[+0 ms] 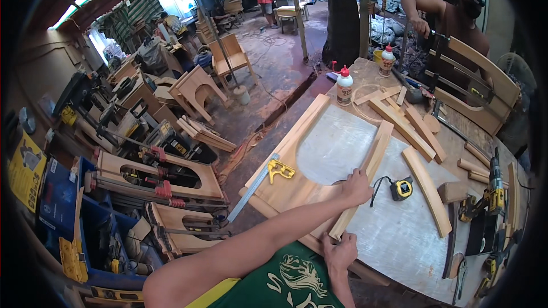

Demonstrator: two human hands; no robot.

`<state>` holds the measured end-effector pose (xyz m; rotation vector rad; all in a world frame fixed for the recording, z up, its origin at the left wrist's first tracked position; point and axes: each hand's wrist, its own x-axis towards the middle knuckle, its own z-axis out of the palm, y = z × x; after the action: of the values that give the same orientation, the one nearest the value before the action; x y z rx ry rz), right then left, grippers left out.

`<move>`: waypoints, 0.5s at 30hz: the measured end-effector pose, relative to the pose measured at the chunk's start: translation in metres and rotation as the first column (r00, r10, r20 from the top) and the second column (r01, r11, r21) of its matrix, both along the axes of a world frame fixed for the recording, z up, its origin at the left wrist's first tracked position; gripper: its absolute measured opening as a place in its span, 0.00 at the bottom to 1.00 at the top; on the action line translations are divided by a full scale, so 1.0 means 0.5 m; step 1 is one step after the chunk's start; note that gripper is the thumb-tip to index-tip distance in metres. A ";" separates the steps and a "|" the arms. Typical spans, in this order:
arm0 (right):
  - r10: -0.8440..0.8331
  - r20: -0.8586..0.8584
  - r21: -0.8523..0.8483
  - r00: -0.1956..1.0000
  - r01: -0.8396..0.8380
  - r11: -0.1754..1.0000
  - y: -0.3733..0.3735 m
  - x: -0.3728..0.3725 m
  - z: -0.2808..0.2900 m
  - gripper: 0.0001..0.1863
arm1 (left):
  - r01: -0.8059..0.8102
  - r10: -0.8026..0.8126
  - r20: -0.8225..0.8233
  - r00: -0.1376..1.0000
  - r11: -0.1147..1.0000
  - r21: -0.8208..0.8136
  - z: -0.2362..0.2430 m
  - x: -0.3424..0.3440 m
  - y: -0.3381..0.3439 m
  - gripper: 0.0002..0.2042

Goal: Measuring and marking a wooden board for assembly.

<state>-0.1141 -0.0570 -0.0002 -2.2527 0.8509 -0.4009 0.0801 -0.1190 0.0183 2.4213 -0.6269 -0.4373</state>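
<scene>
A flat U-shaped wooden panel (285, 194) with a rounded cut-out lies on the workbench in front of me. Along its right side runs a long wooden strip (374, 157). My left hand (357, 188) reaches across the panel, its fingers closed over the strip's middle. At the strip's near end, my right hand (341, 251) has its fingers closed on the wood by the bench edge. A combination square (281, 171) with a yellow head and steel rule rests on the panel's left part. Right of my left hand sits a yellow and black tape measure (401, 188).
A curved wooden slat (427, 194), wood strips (402, 128), two glue bottles (344, 86) and a cordless drill (494, 185) lie or stand on the bench. Across it, a person (456, 23) handles a clamped wooden frame (479, 80). Clamped panels (160, 177) and a blue toolbox (108, 222) are left.
</scene>
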 end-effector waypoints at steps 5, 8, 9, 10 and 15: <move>-0.004 0.006 -0.026 1.000 0.004 1.000 0.001 -0.009 -0.014 0.27 | 0.029 -0.029 -0.045 0.999 0.999 0.012 0.006 0.008 -0.003 0.33; -0.006 -0.017 -0.033 1.000 0.005 0.999 0.003 -0.006 -0.012 0.28 | 0.044 -0.043 -0.016 0.999 0.998 0.053 0.021 0.018 -0.022 0.40; -0.011 -0.023 -0.034 1.000 0.010 0.999 0.002 -0.004 -0.012 0.28 | 0.058 -0.054 -0.037 0.998 0.993 0.100 0.029 0.022 -0.033 0.42; -0.007 -0.024 -0.036 1.000 0.007 0.999 0.002 -0.004 -0.015 0.28 | 0.071 -0.062 -0.061 0.996 0.986 0.150 0.039 0.025 -0.039 0.45; -0.003 0.001 -0.039 1.000 0.003 0.999 0.002 0.010 -0.010 0.28 | 0.044 -0.033 -0.051 0.998 0.971 0.236 0.054 0.046 -0.062 0.50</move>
<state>-0.1091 -0.0557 -0.0051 -2.2870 0.8529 -0.4239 0.1033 -0.1503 0.0453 2.6184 -0.6335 -0.6150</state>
